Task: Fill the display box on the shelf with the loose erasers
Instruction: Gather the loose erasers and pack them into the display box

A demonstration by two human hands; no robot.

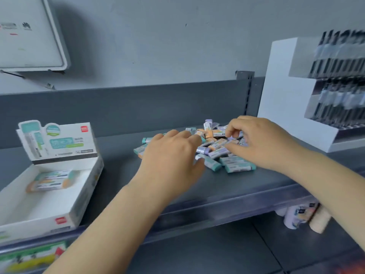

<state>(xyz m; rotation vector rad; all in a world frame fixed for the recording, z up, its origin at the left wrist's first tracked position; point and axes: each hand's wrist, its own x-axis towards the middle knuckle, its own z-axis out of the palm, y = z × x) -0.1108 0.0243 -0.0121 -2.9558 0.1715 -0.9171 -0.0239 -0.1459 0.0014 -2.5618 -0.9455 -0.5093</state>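
Left hand [173, 155] fingers relaxed, spread over heap of sleeved pastel erasers [221, 151]; right hand [258, 141] pinching one; white cardboard display box [83, 196] well apart on dark grey metal shelf [227, 186].

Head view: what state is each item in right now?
Display box: lid flap upright, about two erasers inside, mostly unfilled.
Eraser pile: loose heap on the shelf.
Left hand: fingers spread over the pile; grip unclear.
Right hand: fingers curled, picking at erasers.
Pen rack: stocked.
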